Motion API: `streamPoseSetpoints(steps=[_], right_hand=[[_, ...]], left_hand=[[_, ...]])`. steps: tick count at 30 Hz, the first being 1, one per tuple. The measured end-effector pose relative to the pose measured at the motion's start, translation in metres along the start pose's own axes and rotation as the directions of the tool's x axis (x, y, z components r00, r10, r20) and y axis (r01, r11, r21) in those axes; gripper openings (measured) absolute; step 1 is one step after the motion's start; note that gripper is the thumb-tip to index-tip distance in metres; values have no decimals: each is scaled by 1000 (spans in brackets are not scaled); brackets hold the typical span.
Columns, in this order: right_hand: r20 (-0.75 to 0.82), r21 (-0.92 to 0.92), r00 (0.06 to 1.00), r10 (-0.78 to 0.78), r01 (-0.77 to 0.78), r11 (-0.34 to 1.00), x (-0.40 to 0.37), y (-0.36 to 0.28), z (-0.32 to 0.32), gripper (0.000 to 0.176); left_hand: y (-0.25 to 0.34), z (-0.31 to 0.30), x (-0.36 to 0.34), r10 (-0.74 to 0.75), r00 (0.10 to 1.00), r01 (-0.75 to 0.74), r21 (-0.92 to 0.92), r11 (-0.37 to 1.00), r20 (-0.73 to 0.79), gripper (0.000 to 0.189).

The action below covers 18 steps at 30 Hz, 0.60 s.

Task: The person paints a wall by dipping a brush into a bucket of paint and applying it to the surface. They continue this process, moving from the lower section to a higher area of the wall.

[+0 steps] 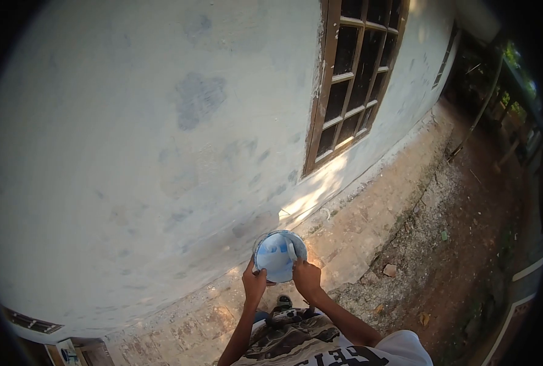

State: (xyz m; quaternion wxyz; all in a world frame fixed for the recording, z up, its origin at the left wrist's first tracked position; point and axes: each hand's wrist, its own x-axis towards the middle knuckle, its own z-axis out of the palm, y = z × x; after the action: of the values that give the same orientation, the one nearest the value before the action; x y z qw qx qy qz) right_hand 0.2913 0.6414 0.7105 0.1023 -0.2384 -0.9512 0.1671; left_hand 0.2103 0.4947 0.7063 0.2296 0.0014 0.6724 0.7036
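Note:
My left hand point(254, 283) grips the near-left rim of a round blue bucket point(257, 249), thumb over the edge. Inside the bucket, white paint-like material point(275, 263) coats the bottom and walls, with blue showing through. My right hand point(307, 278) is closed at the bucket's right rim around a pale, narrow tool point(291, 250) that reaches into the bucket. Its working end looks whitish, and its handle is hidden in my fist. The bucket is in front of my body, close to the wall.
A pale wall point(161, 171) with grey patches fills the left side. Set in it is a brown-framed window point(357, 79). A stone ledge point(369, 213) runs along the wall's foot, beside a dirt path point(467, 244). A broken brick piece point(390, 269) lies there.

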Motion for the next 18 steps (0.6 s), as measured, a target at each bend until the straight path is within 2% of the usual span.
streamPoseSetpoints(steps=[1, 3, 5, 8, 11, 16, 18], right_hand=[[-9, -6, 1000, 0, 0, 1000, -1, -2, 0, 19], [116, -17, 991, 66, -64, 998, -6, -10, 0, 19], [123, 14, 988, 90, -93, 996, -11, -18, 1, 21], [156, 85, 981, 118, -132, 988, -16, -31, 3, 26], [195, 105, 973, 123, -145, 984, -22, -42, 0, 27], [190, 305, 982, -22, -38, 952, -29, -49, -10, 22], [151, 310, 989, 3, -50, 949, -32, -48, -16, 21]], left_hand=[[0, 0, 0, 24, 999, -25, 35, 999, 21, 63], [0, -2, -3, 54, 997, -58, 68, 996, 49, 63], [3, -3, -10, 141, 986, -151, 128, 980, 86, 64], [4, -12, -15, 148, 983, -165, 165, 972, 108, 64], [6, -22, -20, 157, 980, -173, 125, 977, 125, 64], [15, -44, -25, 169, 976, -180, 76, 981, 139, 63], [19, -50, -30, 78, 989, -76, -18, 997, 128, 64]])
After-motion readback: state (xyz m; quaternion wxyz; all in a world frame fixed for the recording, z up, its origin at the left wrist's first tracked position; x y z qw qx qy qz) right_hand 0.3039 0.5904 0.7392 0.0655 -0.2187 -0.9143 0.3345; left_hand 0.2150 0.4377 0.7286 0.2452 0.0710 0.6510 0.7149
